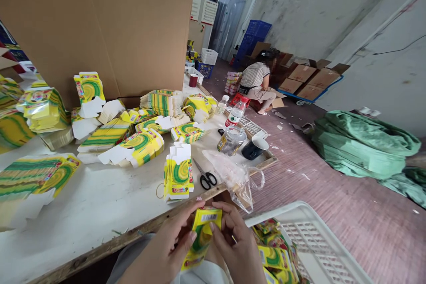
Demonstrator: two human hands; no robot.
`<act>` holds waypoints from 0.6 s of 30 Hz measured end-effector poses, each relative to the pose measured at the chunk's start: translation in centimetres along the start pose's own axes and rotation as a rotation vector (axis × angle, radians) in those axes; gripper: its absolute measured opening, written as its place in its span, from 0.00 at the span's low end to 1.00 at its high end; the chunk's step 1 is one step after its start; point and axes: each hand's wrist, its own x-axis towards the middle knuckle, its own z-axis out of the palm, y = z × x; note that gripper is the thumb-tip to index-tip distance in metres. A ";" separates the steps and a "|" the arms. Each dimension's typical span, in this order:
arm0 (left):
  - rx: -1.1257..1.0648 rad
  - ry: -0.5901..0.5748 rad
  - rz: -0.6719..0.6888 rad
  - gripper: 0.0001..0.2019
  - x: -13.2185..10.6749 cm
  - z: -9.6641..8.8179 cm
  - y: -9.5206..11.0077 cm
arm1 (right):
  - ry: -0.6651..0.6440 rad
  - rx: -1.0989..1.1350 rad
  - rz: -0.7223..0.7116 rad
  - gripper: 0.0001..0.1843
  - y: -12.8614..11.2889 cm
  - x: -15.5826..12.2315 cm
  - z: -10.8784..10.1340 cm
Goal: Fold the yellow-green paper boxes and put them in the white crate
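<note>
Between my two hands, just past the table's front edge, is a small yellow and green carton (203, 235) with a barcode at its upper end. My left hand (178, 239) grips its left side, thumb on the front. On the right side my right hand (231, 237) holds it, thumb pressed on the printed face. Nearest on the table is a stack of flat yellow cartons (179, 173) with white flaps up. Black-handled scissors (208, 180) lie beside that stack. To my right a white plastic basket (328, 248) holds several yellow and green packs (276, 257).
Bundles of flat cartons (106, 135) cover the table's left and back, before a tall cardboard sheet (133, 22). A plastic bag (233, 175), a jar (232, 140), a dark mug (255, 147) and a red-capped bottle (237, 113) stand right. A person (258, 77) sits beyond, near boxes (309, 80).
</note>
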 end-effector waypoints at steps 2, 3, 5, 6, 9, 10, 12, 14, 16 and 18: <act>-0.041 -0.025 -0.015 0.25 0.1 -0.1 0.0 | -0.021 -0.019 0.007 0.16 -0.2 0.2 0.2; -0.059 -0.030 -0.020 0.25 0.1 -0.2 0.0 | -0.029 -0.023 0.012 0.17 -0.2 0.2 0.4; -0.075 -0.033 -0.024 0.24 0.2 -0.2 0.1 | -0.026 -0.020 0.026 0.19 0.0 0.2 0.8; -0.066 -0.028 -0.022 0.24 0.3 -0.2 0.2 | -0.015 -0.015 0.038 0.19 0.1 0.2 0.9; -0.026 0.005 -0.025 0.24 0.4 -0.2 0.5 | -0.017 -0.016 0.050 0.18 0.3 0.2 0.9; -0.026 0.018 -0.029 0.23 0.4 -0.2 0.6 | -0.032 -0.025 0.032 0.19 0.2 0.2 0.6; -0.055 0.039 -0.040 0.23 0.5 -0.3 0.6 | -0.070 -0.041 -0.037 0.19 -0.3 0.4 0.0; -0.091 0.057 -0.037 0.22 0.5 -0.2 0.4 | -0.077 -0.015 -0.097 0.16 -0.7 0.5 -0.5; -0.094 0.073 -0.016 0.21 0.6 0.1 0.0 | -0.043 0.070 -0.118 0.12 -0.9 0.5 -0.6; -0.082 0.075 0.001 0.20 0.7 0.5 -0.4 | 0.024 0.169 -0.130 0.06 -0.5 0.4 -0.2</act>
